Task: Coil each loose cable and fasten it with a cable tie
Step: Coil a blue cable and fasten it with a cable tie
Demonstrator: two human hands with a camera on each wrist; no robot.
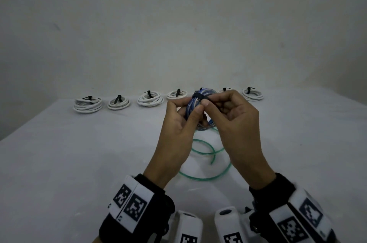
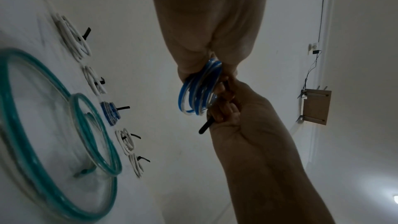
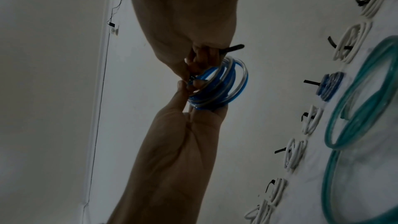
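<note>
Both hands, left hand (image 1: 179,123) and right hand (image 1: 236,121), pinch the blue coil (image 1: 200,103) above the green cable (image 1: 204,155); right fingers seemingly hold the tie (image 1: 198,96).

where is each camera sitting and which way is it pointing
Head: on the head, looking down at the white cloth table; left hand, right hand, both wristbands show.
Left wrist: looks along the left hand at the coiled blue-and-clear cable.
Right wrist: looks along the right hand at the black cable tie.
All three share the blue coil and the loose green tube.
</note>
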